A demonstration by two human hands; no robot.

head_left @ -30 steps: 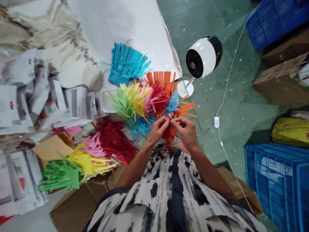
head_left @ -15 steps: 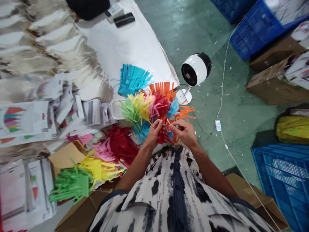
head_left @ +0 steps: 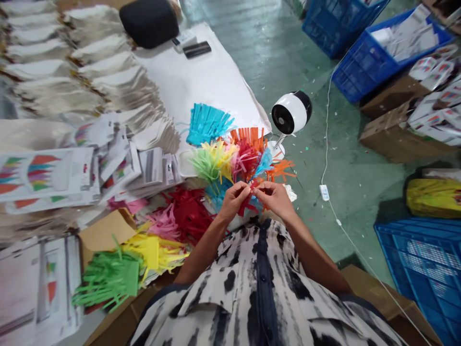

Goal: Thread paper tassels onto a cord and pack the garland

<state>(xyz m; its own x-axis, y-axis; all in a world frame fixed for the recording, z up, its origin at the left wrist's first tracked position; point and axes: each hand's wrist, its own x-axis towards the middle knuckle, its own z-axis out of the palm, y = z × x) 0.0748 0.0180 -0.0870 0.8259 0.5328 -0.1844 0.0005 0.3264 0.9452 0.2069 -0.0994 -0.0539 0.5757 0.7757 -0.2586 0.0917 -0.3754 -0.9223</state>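
Observation:
Both my left hand [head_left: 235, 198] and my right hand [head_left: 274, 197] pinch a red paper tassel [head_left: 248, 207] in front of my shirt, fingertips almost meeting. Part of the tassel is hidden behind the fingers. Just beyond lie fringed tissue pieces: light green [head_left: 205, 164], yellow [head_left: 226, 158], red [head_left: 248, 154], light blue [head_left: 264, 161] and orange [head_left: 283, 168]. A larger blue fringed sheet [head_left: 209, 124] rests on the white table cover [head_left: 223, 72]. Left of my left arm are piles of dark red [head_left: 194, 214], pink [head_left: 163, 222], yellow [head_left: 158, 252] and green [head_left: 111, 276] fringe.
Printed packages [head_left: 46, 175] and stacked off-white bundles [head_left: 118, 72] cover the left side. A white fan [head_left: 295, 113] stands ahead on the right. A white cable [head_left: 327, 139] crosses the green floor. Blue crates [head_left: 363, 67] and cardboard boxes [head_left: 387, 132] line the right.
My two hands have come closer together at the red tassel. The white strip seen between them earlier no longer shows. The whole view has shifted slightly.

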